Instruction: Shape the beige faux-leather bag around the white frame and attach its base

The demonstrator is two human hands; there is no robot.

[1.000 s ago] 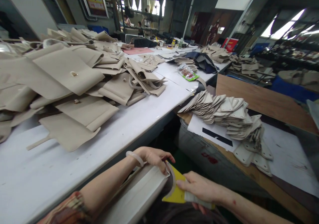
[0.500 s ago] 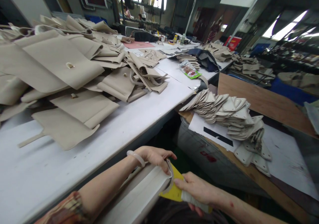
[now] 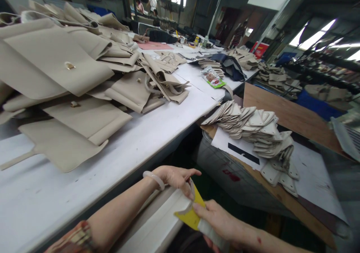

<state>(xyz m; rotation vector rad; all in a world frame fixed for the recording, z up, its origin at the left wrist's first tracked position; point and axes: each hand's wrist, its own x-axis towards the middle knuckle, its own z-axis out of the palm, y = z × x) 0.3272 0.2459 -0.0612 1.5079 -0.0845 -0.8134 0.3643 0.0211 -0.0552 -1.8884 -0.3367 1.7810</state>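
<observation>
My left hand, with a pale bangle at the wrist, is closed on the upper end of a beige bag piece. A long off-white side of the piece faces up, and its lower part runs out of view. My right hand is wrapped around the pale handle of a yellow scraper-like tool. The broad, curved yellow part rests against the bag piece's end, right beside my left fingers. Its exact kind is unclear, and my fingers cover part of the handle.
A white table runs along the left, heaped with beige bag pieces. To the right, stacked off-white punched pieces lie on a board over a grey bin. Further back are a snack packet and a brown board.
The yellow tool has shifted left and slightly down along the bag piece's end, with my right hand following. My left hand keeps its hold. The camera view has turned slightly.
</observation>
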